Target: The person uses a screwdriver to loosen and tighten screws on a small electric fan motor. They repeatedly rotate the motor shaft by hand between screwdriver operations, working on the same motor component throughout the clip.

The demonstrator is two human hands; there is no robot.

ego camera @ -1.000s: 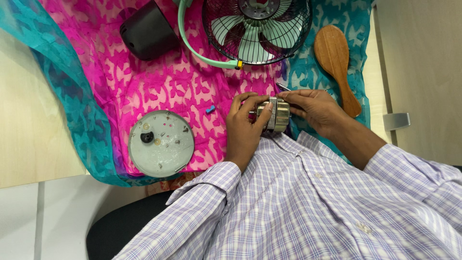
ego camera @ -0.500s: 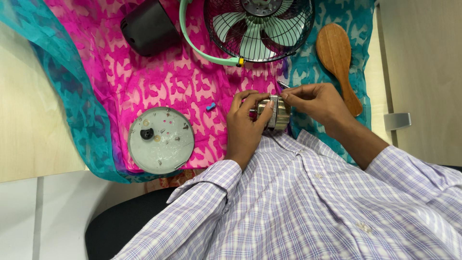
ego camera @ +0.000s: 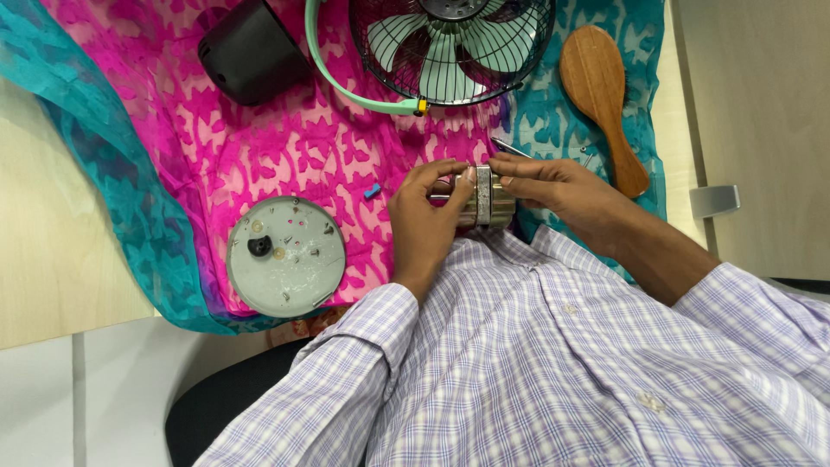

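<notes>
Currently, in the head view, we grip the small metal motor between both hands above the pink-and-teal cloth, left hand and right hand closed around it, near the fan.

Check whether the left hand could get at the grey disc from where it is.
Probably yes: the grey disc lies uncovered on the cloth beside the left hand, nothing between them, but that hand's grip is on the motor.
</notes>
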